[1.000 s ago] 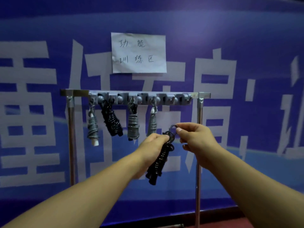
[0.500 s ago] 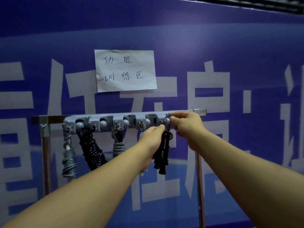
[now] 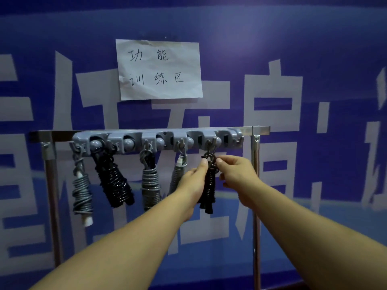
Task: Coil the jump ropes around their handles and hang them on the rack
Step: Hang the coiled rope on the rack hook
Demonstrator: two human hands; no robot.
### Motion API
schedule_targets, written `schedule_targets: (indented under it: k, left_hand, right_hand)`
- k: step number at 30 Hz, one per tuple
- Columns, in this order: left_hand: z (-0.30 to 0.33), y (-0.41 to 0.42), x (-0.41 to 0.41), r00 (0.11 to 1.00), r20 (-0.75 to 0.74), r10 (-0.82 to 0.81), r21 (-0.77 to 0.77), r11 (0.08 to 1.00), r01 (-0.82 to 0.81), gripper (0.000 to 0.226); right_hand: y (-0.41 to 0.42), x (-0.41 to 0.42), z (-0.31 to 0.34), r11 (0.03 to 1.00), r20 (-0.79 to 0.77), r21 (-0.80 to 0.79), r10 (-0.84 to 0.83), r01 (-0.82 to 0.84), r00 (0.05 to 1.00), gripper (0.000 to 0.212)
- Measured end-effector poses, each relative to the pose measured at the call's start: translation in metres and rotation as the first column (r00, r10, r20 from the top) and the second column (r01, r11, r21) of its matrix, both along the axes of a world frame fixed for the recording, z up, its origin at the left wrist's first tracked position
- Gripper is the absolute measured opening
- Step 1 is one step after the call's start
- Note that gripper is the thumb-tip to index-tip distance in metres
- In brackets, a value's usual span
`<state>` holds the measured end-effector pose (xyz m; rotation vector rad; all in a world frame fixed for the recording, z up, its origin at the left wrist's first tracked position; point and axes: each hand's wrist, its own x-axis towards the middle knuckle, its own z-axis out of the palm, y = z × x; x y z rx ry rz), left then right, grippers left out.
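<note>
Hanging step, fifth rope. Black rope (image 3: 208,185), coiled on its handles, hung by its top loop from the hook (image 3: 210,144) second from the right end of the rack (image 3: 230,133). Left hand (image 3: 193,181) and right hand (image 3: 234,174) each pinched the rope's top, just below the hook. Four coiled ropes (image 3: 113,181) occupied the hooks to the left. Loop appeared seated; the next move probably called for easing both pinches open without dislodging it.
</note>
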<state>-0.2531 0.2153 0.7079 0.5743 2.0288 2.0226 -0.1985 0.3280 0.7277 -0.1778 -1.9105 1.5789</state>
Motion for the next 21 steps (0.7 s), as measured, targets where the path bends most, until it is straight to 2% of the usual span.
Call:
schedule_targets:
  k: [3,5,7,12,16,21]
  left_hand:
    - [-0.026,-0.009,0.000,0.997,0.073,-0.005,-0.062,0.998,0.010,0.042]
    - [-0.053,-0.023,0.000,0.998,0.060,0.035,-0.156,0.988,-0.025,0.037]
    - [-0.084,-0.043,0.002,0.995,0.071,0.067,-0.227,0.973,-0.049,0.039]
    - [-0.173,-0.108,0.017,0.956,0.208,0.207,-0.258,0.954,-0.150,0.040]
    - [-0.259,-0.173,0.044,0.903,0.286,0.321,-0.368,0.907,-0.206,0.035]
    - [-0.346,-0.250,0.087,0.809,0.337,0.482,-0.482,0.826,-0.291,0.037]
  right_hand:
    - [-0.006,0.007,-0.025,0.997,-0.025,-0.070,-0.036,0.034,0.999,0.015]
    - [-0.009,0.011,-0.049,0.992,-0.007,-0.106,-0.068,0.067,0.998,0.016]
    - [-0.016,0.013,-0.084,0.994,0.072,-0.085,-0.062,0.068,0.995,0.017]
    - [-0.064,0.018,-0.189,1.000,0.302,-0.029,0.013,-0.004,0.953,0.013]
    - [-0.119,0.026,-0.275,0.990,0.432,-0.078,0.140,-0.118,0.891,0.015]
    - [-0.176,0.037,-0.369,0.953,0.589,-0.118,0.294,-0.280,0.752,0.025]
